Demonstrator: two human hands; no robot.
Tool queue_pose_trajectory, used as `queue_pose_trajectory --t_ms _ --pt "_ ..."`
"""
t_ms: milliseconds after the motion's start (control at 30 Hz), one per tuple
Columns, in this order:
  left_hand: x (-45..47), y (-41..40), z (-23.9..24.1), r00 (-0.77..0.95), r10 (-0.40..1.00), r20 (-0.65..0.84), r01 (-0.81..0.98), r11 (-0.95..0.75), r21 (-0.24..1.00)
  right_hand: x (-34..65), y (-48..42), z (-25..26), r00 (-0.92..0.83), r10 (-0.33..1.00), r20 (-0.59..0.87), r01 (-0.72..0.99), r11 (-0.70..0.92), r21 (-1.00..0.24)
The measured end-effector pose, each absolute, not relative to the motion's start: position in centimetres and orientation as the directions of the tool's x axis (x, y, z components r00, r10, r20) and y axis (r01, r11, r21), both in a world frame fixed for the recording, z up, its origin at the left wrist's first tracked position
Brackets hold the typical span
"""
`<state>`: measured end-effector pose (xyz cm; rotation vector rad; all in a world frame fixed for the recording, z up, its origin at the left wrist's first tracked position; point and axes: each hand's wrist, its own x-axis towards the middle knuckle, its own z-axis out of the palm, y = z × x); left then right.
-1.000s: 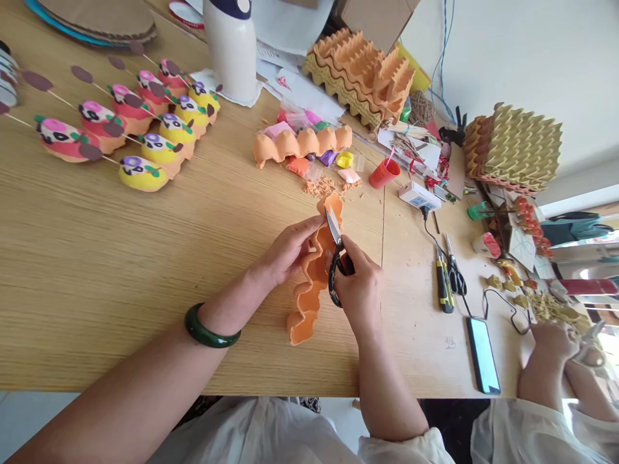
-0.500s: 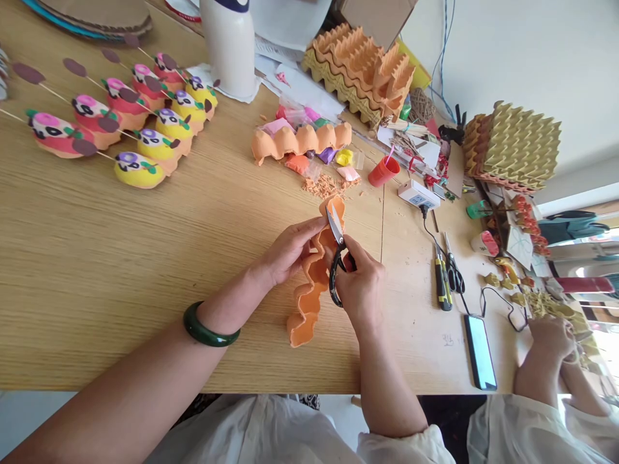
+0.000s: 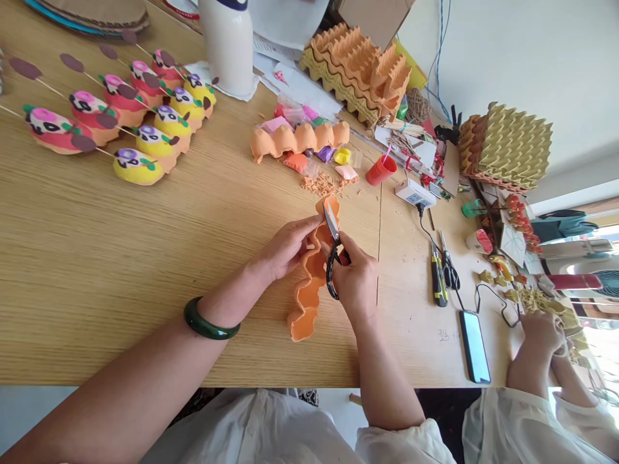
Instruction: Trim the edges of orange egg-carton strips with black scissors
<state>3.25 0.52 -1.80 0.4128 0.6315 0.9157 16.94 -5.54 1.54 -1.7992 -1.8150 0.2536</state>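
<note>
A strip of orange egg carton (image 3: 308, 298) with a wavy edge is held above the table in front of me. My left hand (image 3: 289, 248), below a dark green bangle (image 3: 211, 322), grips the strip's left side near its upper end. In my right hand (image 3: 356, 277) are black-handled scissors (image 3: 331, 225), their blades pointing up and away over the strip's far cup. The blades look slightly apart. Part of the strip is hidden behind my right fingers. Orange shreds (image 3: 323, 183) lie just beyond the strip's far end.
Another orange carton strip (image 3: 300, 140) lies behind bags of coloured clay. Painted carton pieces (image 3: 140, 167) stand at left. To the right are a red cup (image 3: 381, 170), a power strip (image 3: 416, 193), a cutter (image 3: 439, 280) and a phone (image 3: 474, 348). A co-worker's hands (image 3: 541, 332) are at far right.
The camera view has shifted slightly. My hands, the scissors and the carton strip keep nearly the same arrangement, with the scissor blades still over the far cup.
</note>
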Motion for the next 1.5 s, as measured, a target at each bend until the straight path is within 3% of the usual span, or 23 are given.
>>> queue_pose_trajectory --t_ms 1033,1333,1500 --pt "3.29 0.40 -1.38 0.449 0.829 -0.332 -0.580 0.554 0.598 17.12 -5.27 1.75 0.080 0.974 0.213 0.869 0.036 -0.493" --pt "3.23 0.49 -1.92 0.463 0.822 -0.331 -0.591 0.564 0.576 17.54 -4.88 1.29 0.082 0.995 0.056 0.639 -0.010 -0.769" --pt "3.32 0.50 -1.49 0.415 0.857 -0.304 -0.622 0.512 0.592 17.09 -5.08 1.69 0.082 0.982 0.170 0.791 0.040 -0.611"
